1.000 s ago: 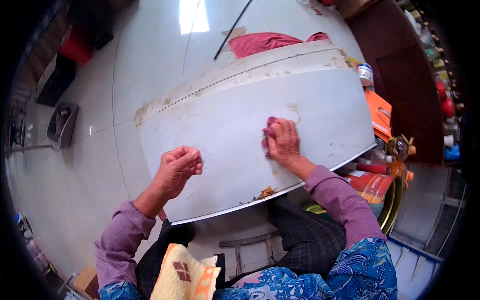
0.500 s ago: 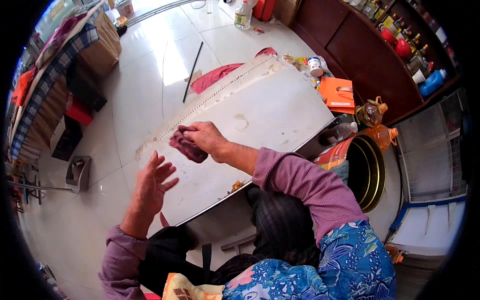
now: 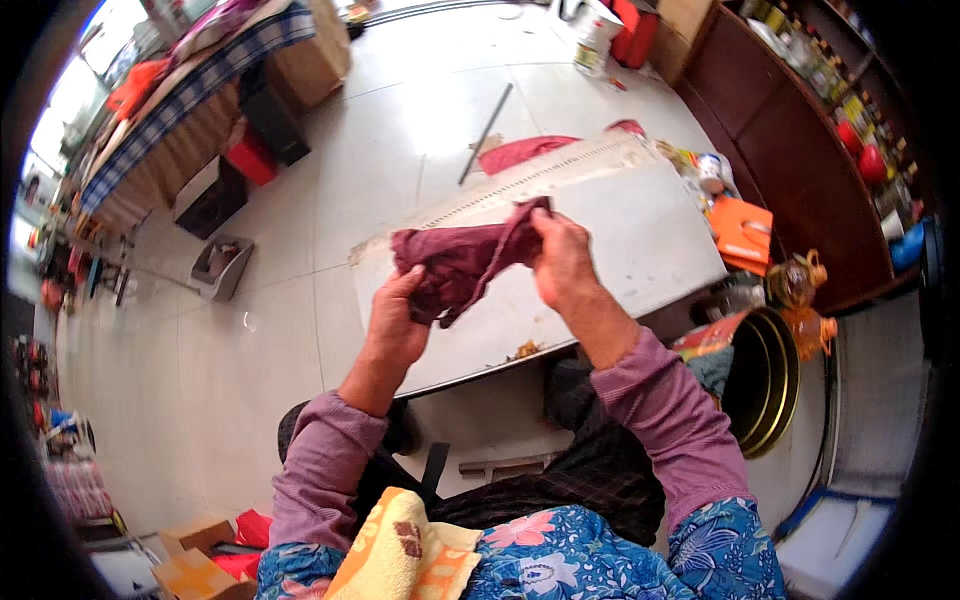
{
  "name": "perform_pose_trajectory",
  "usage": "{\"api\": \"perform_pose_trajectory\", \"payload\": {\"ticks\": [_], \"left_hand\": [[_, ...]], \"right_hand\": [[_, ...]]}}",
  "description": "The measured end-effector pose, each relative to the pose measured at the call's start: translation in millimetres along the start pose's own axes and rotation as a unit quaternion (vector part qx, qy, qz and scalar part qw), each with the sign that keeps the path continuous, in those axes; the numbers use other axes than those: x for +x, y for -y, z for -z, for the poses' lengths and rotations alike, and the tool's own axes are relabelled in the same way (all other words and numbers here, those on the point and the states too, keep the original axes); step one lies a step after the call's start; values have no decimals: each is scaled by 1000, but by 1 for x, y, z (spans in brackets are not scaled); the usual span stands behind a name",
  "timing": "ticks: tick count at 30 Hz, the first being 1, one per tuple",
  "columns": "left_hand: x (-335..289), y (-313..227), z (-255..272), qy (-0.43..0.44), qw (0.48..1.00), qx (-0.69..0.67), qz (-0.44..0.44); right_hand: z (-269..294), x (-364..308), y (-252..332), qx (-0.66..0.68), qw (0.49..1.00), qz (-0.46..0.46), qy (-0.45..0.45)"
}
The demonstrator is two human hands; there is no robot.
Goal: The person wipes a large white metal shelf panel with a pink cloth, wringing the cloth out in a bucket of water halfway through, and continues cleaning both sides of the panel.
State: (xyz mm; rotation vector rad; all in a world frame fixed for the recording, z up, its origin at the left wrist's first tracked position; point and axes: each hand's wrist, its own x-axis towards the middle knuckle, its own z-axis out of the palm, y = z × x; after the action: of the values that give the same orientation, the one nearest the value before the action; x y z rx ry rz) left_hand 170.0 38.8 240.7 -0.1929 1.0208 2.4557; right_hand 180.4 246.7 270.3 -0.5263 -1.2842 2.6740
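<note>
The left hand (image 3: 397,322) and right hand (image 3: 565,262), fingers closed, grip opposite ends of the dark red cloth (image 3: 455,262), partly spread above the white board (image 3: 630,245), which appears not yet fully clean: brown crumbs (image 3: 526,350) lie at its near edge.

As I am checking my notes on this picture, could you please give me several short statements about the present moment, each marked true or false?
1. The left hand and right hand both grip the dark red cloth. True.
2. The cloth lies spread flat on the white panel. False: it is bunched and held up over the white panel.
3. Brownish debris sits by the panel's near edge. True.
4. The open tin is on the person's left. False: the tin is on the right.
5. A dark rod lies on the floor beyond the panel. True.
</note>
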Motion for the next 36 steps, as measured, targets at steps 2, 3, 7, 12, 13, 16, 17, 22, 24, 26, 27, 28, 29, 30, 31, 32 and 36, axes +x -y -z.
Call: {"api": "perform_pose_trajectory", "payload": {"ticks": [2, 3, 7, 12, 13, 16, 17, 22, 24, 26, 27, 28, 29, 30, 31, 32, 36], "left_hand": [[-3, 0, 8, 17, 999, 21, -17], [-6, 1, 2, 6, 1000, 17, -13], [-13, -5, -6, 12, 1000, -16, -21], [-14, -12, -18, 5, 995, -89, -44], [-14, -12, -18, 1, 995, -97, -34], [-11, -7, -17, 9, 993, -118, 9], [-8, -8, -15, 23, 993, -112, -4], [-10, -15, -15, 10, 995, -97, -33], [-12, -15, -19, -4, 996, -83, -30], [-9, -11, -12, 14, 997, -69, -24], [-8, -11, -8, 12, 998, -56, -19], [-7, -12, -4, 11, 999, -43, -14], [-7, -13, -2, 9, 999, -30, -10], [-8, -14, -4, -4, 1000, -16, -12], [-9, -15, -6, -20, 1000, 2, -12], [-12, -18, -10, -37, 999, 21, -11], [-12, -23, -7, -62, 993, 91, -31]], "right_hand": [[-3, 5, -4, -25, 999, 13, -27], [0, 10, -7, -45, 998, 30, -35], [-1, 13, -4, -117, 992, 37, -18], [-11, 2, -3, -288, 957, -8, 27], [-11, 2, -6, -309, 948, -25, 72], [-21, -14, -11, -443, 854, 115, 249], [-24, -14, -6, -502, 787, 178, 312], [-32, -22, -5, -292, 881, -33, 371], [-35, -28, -4, -276, 882, -13, 382], [-39, -33, 3, -381, 852, -41, 355], [-39, -34, 4, -431, 833, -56, 341], [-34, -29, -5, -412, 856, -55, 308], [-32, -30, 2, -394, 858, -79, 319], [-26, -26, 6, -383, 866, -112, 302], [-22, -22, 9, -372, 872, -145, 284], [-20, -19, 9, -341, 898, -117, 253], [-10, -4, 16, -120, 973, -127, 149]]}}
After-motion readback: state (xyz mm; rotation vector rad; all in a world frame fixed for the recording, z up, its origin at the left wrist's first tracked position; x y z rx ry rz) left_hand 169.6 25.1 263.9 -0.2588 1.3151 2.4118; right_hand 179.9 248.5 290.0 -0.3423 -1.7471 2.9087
